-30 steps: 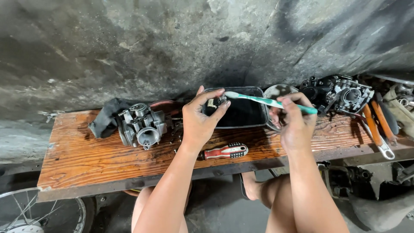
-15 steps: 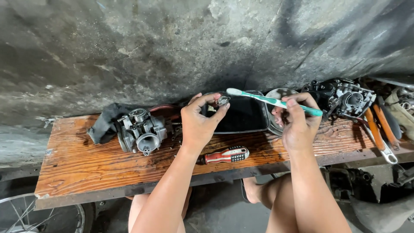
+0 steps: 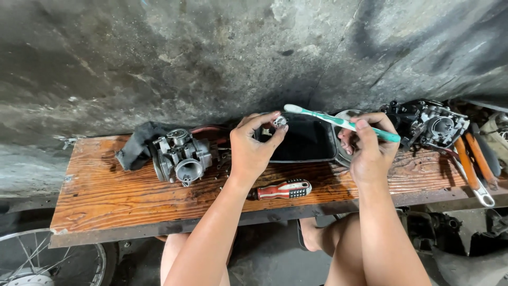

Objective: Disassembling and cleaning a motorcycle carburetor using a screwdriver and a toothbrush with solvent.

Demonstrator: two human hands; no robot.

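My left hand [image 3: 255, 145] pinches a small metal part [image 3: 280, 122] between thumb and fingertips above a black rectangular tray [image 3: 304, 143]. In my right hand [image 3: 369, 148] is a green and white toothbrush [image 3: 338, 122], its bristle head pointing left toward the small part, a short gap away from it. Both hands hover over a worn wooden bench [image 3: 106, 196]. A grey metal carburetor [image 3: 180, 157] stands on the bench to the left of my left hand.
A red and white screwdriver [image 3: 283, 189] lies near the bench's front edge. A black cloth [image 3: 135, 148] sits behind the carburetor. A second carburetor [image 3: 431, 124], orange-handled pliers [image 3: 473, 161] and a wrench lie at the right. A concrete wall rises behind; a spoked wheel [image 3: 32, 259] shows below left.
The toothbrush has lifted slightly and drawn back to the right, away from the small part. My left hand keeps holding the part in about the same place.
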